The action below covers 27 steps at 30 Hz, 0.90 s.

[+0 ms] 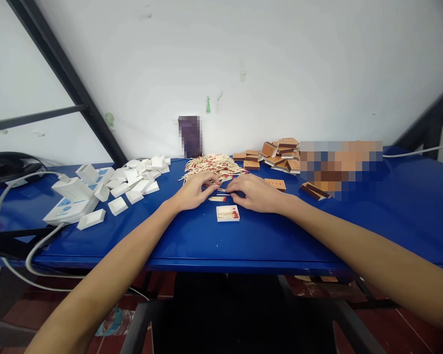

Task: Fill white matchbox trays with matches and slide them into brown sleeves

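My left hand (199,191) and my right hand (254,192) meet over the table in front of a heap of red-tipped matches (210,164). Both have curled fingers, with fingertips closed around a match (222,190) between them; the exact contact is partly hidden. Just below the fingertips a small row of matches (217,199) lies on the blue surface, heads to the right. Nearer to me sits an open white matchbox tray (228,220) with several matches in it. Beyond my right hand lies a brown matchbox sleeve (275,184).
Empty white trays (136,179) are piled at the left, near a white power strip (72,209) with plugs and cables. Brown matchbox sleeves (282,152) are stacked at the back right, next to a blurred patch. The blue table (192,246) ends before a wall.
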Motion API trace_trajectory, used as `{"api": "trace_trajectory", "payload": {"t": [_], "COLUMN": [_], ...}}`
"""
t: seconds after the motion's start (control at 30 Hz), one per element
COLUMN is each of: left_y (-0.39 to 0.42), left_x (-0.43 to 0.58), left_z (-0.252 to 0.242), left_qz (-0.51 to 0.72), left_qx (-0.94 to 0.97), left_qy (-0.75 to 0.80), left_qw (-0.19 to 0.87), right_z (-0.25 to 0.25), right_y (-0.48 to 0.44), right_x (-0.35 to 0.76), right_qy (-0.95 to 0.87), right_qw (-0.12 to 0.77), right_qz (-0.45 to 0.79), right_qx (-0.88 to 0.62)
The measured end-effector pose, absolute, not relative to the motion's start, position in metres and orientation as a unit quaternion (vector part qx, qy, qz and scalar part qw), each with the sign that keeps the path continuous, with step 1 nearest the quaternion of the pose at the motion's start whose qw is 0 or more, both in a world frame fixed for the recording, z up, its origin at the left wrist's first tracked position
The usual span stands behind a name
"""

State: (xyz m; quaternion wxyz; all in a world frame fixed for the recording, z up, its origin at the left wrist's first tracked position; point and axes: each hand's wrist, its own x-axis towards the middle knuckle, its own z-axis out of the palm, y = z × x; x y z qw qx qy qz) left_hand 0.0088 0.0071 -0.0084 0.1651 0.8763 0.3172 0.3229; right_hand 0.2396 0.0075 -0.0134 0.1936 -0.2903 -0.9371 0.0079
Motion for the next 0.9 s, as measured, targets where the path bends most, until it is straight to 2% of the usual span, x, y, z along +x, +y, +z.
{"api": "trace_trajectory", "payload": {"t": [0.23, 0.5, 0.67, 0.9], "left_y": [0.0077, 0.0088, 0.0096, 0.0093], "left_x": [0.0071, 0.0068, 0.0074, 0.0122], "left_z": [-0.0076, -0.0077, -0.0089, -0.0106], "left_qz": [0.321, 0.343, 0.308, 0.274], "left_qx": [0.878, 0.879, 0.892, 0.907], "left_qy": [0.327, 0.328, 0.328, 0.316], "left_qw": [0.139, 0.051, 0.049, 0.058], "right_z": [-0.0099, -0.0127, -0.0117, -0.0097], "right_y": [0.0058, 0.0045, 0.0033, 0.0034], "right_x": [0.2407, 0.2396, 0.2399, 0.2426], "right_qy": [-0.934, -0.943, -0.937, -0.918], "right_qw": [0.183, 0.192, 0.21, 0.198], "right_qz": [-0.008, 0.015, 0.048, 0.026], "right_qx": [-0.307, -0.272, -0.277, -0.343]}}
